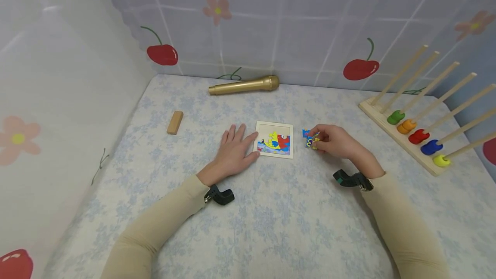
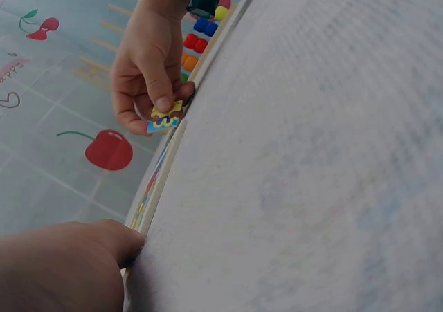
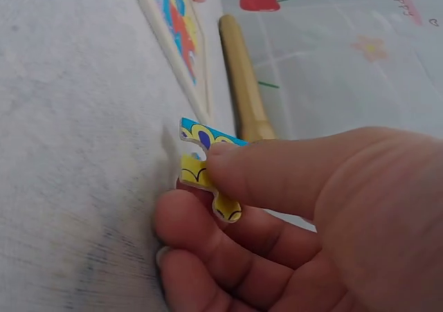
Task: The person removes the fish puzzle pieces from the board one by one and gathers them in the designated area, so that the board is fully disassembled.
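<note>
A yellow and blue jigsaw puzzle piece (image 3: 196, 168) is pinched between the thumb and fingers of my right hand (image 1: 334, 142), just above the table. Beyond it, a blue puzzle piece (image 1: 305, 133) lies partly hidden by that hand. To the left sits a square wooden puzzle frame (image 1: 274, 156), its lower part filled with a yellow, red and blue picture and its upper left showing bare wood. My left hand (image 1: 233, 152) lies flat with fingers spread, its thumb and index finger touching the frame's left edge.
A gold microphone (image 1: 244, 85) lies at the back of the table. A small wooden block (image 1: 175, 122) rests at the left. On the right stands a wooden peg rack (image 1: 403, 137) with tall sticks and coloured beads. A patterned curtain (image 1: 279, 25) hangs behind.
</note>
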